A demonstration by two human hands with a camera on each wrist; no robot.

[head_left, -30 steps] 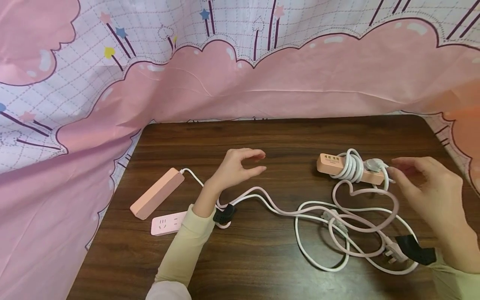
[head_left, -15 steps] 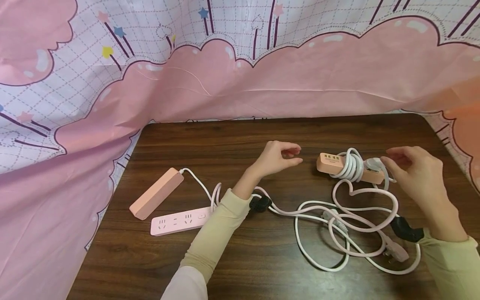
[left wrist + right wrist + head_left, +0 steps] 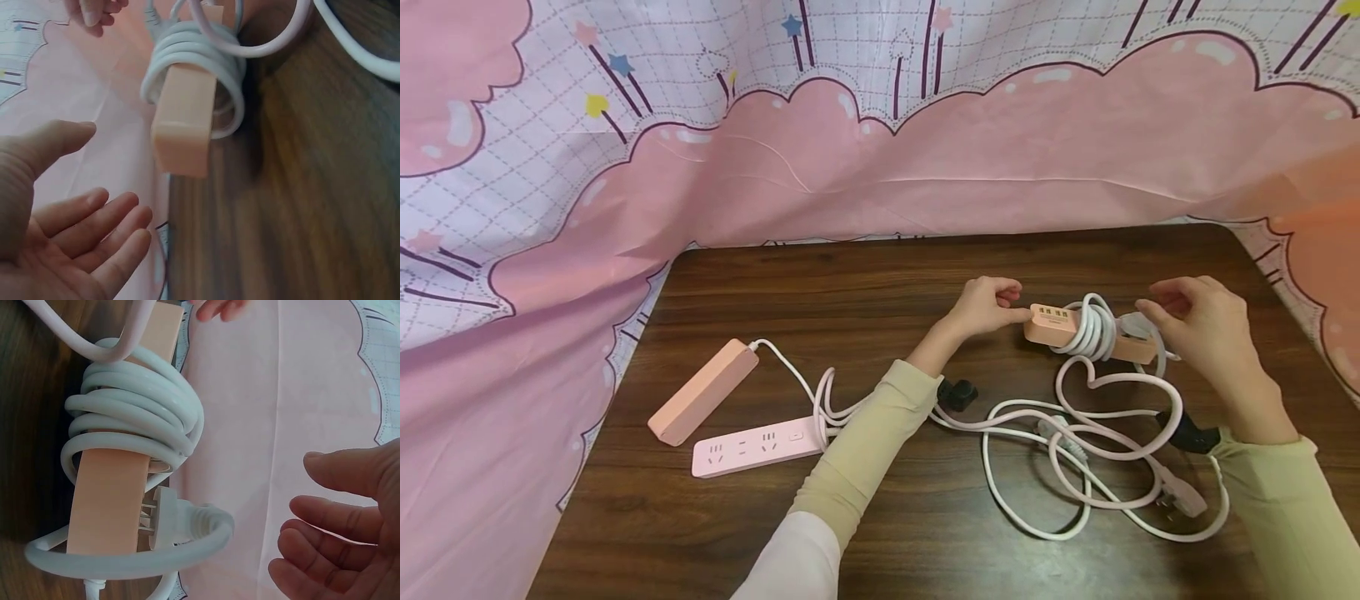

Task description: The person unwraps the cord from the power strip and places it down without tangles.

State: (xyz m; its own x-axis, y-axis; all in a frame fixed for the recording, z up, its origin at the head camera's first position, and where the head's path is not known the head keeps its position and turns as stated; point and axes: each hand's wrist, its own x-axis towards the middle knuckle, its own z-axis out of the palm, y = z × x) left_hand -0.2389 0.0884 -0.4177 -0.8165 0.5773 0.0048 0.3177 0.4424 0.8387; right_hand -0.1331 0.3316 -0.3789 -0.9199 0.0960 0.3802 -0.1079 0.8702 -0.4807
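An orange power strip [image 3: 1049, 325] lies at the right back of the table, its white cord [image 3: 1093, 329] wound around its middle in several turns. A white plug [image 3: 165, 519] sits at the strip's right end, its prongs partly visible in the right wrist view. My left hand [image 3: 988, 306] is beside the strip's left end, thumb and fingers spread apart; the left wrist view shows a gap to the strip [image 3: 184, 125]. By the plug, my right hand [image 3: 1206, 325] has its fingers relaxed and bent, holding nothing; in the right wrist view this hand [image 3: 344, 531] is apart from the plug.
A second orange power strip [image 3: 703, 392] and a pink power strip [image 3: 756, 447] lie at the left. Loose pink and white cords cross in loops at the front right, with a pink plug [image 3: 1182, 493] and a white plug [image 3: 1063, 439] among them. A patterned curtain [image 3: 850, 167] hangs behind.
My left hand has moved right across the table to the wound strip's left end. My right hand has moved slightly left, nearer the plug. The strips and cords have stayed in place.
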